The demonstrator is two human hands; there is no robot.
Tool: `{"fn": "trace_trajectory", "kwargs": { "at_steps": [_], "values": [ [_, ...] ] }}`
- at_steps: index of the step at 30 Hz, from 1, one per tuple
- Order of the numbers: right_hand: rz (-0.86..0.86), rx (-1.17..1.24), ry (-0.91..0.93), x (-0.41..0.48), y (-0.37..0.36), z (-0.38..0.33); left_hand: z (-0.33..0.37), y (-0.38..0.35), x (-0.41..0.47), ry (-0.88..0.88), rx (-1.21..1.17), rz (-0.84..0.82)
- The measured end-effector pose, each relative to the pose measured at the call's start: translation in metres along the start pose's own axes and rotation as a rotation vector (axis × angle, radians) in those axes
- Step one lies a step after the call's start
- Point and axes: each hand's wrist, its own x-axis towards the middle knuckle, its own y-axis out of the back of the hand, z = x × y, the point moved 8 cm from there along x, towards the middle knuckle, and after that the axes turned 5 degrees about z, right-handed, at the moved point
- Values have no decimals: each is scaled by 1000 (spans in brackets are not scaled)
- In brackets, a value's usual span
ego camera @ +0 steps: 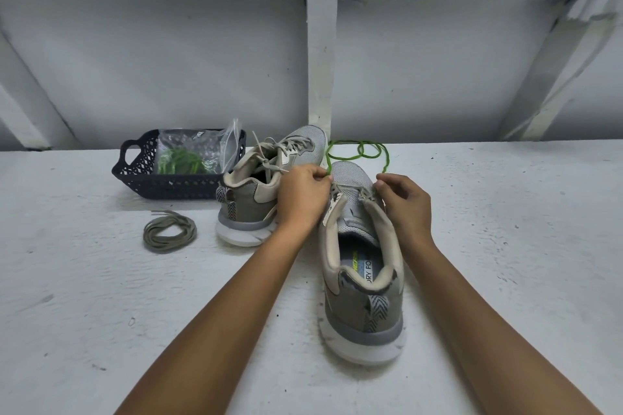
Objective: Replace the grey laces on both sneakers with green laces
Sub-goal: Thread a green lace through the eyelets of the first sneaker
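Green lace (pixel 327 155), pinched by my left hand (pixel 301 194) and right hand (pixel 406 204), as I start lacing the near sneaker (pixel 364 280) on the worktop (pixel 101 280); one grey lace (pixel 169 228) lies coiled left, far sneaker (pixel 246 209) not yet unlaced.

Dark basket (pixel 175 184), clear plastic bag (pixel 232 136)

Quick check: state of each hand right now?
Left hand: pinching the green lace.
Right hand: pinching the green lace's other end, it seems.
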Motion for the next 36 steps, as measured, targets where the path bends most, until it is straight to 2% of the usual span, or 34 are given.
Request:
{"fn": "trace_trajectory", "kwargs": {
  "at_steps": [7, 13, 19, 28, 36],
  "values": [
    [-22, -53, 28, -1, -1, -5, 14, -1, 1, -158, 245, -94],
    [-32, -101, 76, -4, -1, -11, 18, -6, 3, -197, 450, -213],
    [-63, -237, 168, -3, 1, -18, 17, -10, 2, -146, 441, -291],
    [-101, -276, 225, -5, -1, -28, 8, -16, -6, 81, 211, -543],
    [-104, -253, 230, -6, -2, -28, 6, -11, -8, 79, 117, -460]
  ]
}}
